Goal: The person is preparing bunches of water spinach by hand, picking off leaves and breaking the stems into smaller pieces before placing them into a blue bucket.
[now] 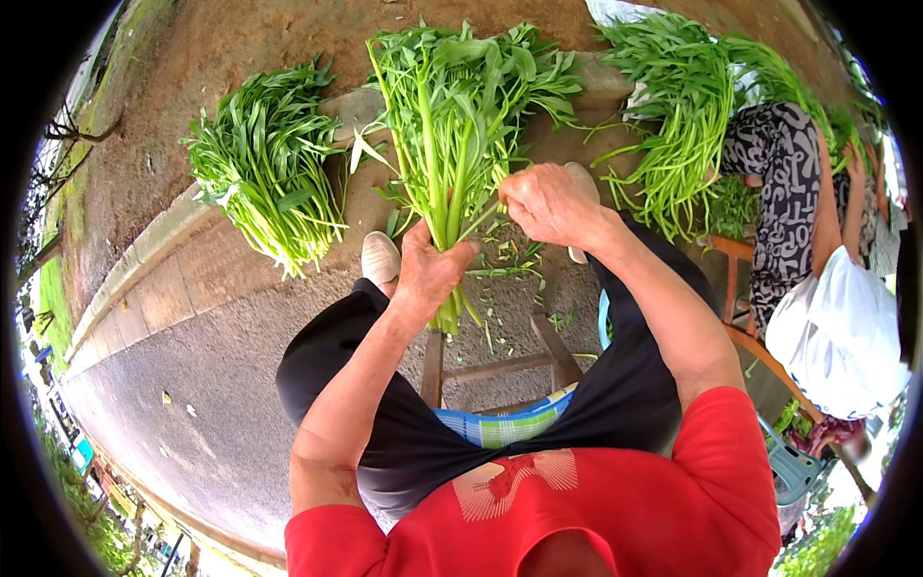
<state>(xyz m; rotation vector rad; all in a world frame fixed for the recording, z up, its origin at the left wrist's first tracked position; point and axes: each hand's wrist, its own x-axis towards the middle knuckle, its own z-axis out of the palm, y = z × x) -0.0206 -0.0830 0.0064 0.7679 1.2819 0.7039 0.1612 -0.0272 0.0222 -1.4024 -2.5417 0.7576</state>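
Observation:
My left hand (pixel 430 272) is wrapped round the lower stems of a bunch of water spinach (pixel 444 144), held upright in front of me with its leaves at the top. The cut stem ends stick out below that fist. At the bunch's right side, my right hand (pixel 550 204) pinches a thin stem (pixel 481 219) between thumb and fingers. Where that stem runs among the others is partly hidden. To the left, a second pile of water spinach (pixel 274 159) lies across the kerb, its stems toward me. A third pile (pixel 678 120) rests at the right, stems hanging down.
A wooden stool frame (pixel 500 369) stands between my legs. Leaf scraps litter the grey pavement (pixel 221 385) near my shoes. The kerb (pixel 159 236) curves along the left. Close on the right sits another person in patterned trousers (pixel 784 192), beside a white plastic bag (pixel 836 332).

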